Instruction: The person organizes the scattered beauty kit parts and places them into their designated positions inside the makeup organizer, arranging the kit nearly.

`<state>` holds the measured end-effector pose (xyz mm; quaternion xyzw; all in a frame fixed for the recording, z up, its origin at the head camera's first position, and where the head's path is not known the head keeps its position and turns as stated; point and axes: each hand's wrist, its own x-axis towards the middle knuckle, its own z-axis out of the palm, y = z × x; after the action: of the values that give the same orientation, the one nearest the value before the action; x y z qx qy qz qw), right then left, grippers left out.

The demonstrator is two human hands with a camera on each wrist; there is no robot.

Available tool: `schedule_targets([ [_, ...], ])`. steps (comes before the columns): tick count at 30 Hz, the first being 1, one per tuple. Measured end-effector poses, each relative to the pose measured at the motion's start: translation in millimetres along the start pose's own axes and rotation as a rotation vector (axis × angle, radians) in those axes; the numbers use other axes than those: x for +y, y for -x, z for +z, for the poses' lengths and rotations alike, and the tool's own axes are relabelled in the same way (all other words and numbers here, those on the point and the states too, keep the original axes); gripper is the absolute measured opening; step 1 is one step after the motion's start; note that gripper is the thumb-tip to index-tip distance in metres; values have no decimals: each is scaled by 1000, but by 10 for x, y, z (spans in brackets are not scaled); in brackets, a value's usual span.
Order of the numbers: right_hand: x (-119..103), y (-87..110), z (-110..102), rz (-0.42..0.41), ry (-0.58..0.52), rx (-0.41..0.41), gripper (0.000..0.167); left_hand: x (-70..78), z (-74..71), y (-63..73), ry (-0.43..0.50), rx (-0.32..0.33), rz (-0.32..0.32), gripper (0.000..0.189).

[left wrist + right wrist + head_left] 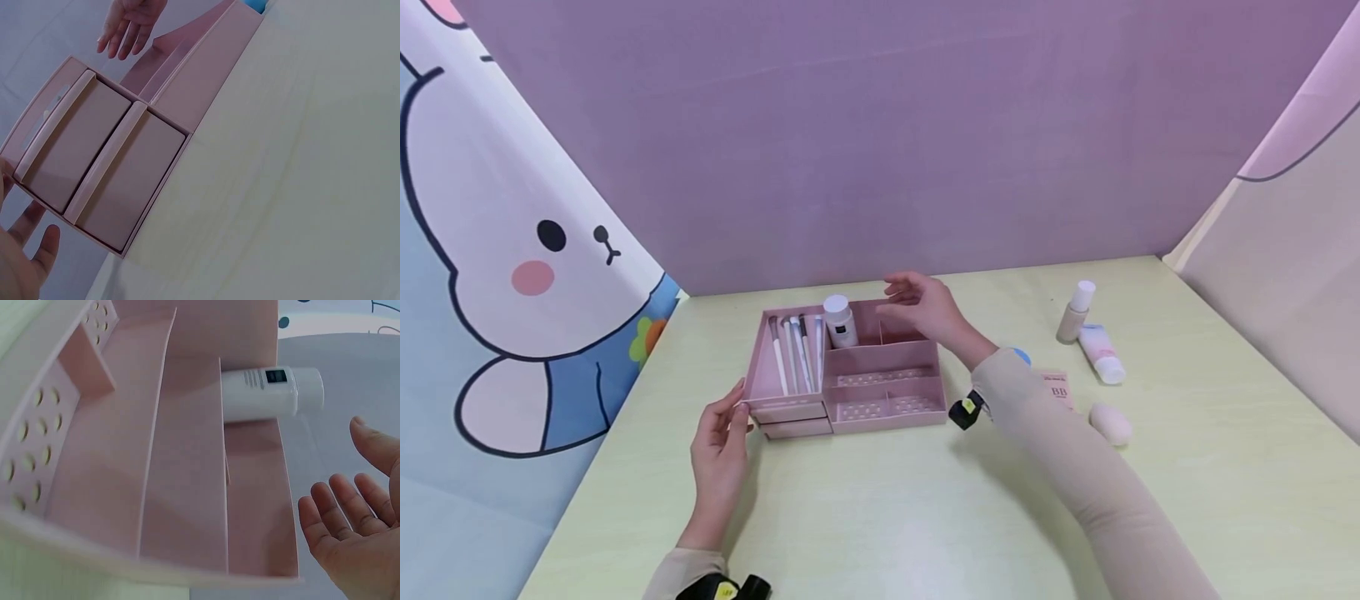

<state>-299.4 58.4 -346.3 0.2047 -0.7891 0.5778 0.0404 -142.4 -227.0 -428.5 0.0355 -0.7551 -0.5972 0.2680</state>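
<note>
A pink desktop organizer point(883, 360) stands on the table, its left tray holding several makeup brushes point(792, 354) with pale handles. A white bottle point(841, 323) with a white cap stands upright in a back compartment. My left hand point(721, 446) touches the organizer's front left corner, beside two small drawers point(122, 162), with some fingers spread loosely along the side. Over the back right compartments is my right hand point(921, 310). The right wrist view shows its fingers point(340, 506) relaxed, holding nothing, apart from the bottle.
Right of the organizer lie a pink BB box point(1057, 388), partly behind my sleeve, and a pale egg-shaped sponge point(1110, 424). Farther right, a white-capped bottle point(1076, 312) stands near a lying tube point(1102, 354). A blue object point(1022, 356) peeks out behind my right forearm. A purple backdrop point(880, 150) rises behind.
</note>
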Motion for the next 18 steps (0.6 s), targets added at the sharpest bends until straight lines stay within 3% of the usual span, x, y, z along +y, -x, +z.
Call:
schedule_targets([
  [18,125,211,-533,49,51,78,47,-22,-6,11,4,10,38,24],
])
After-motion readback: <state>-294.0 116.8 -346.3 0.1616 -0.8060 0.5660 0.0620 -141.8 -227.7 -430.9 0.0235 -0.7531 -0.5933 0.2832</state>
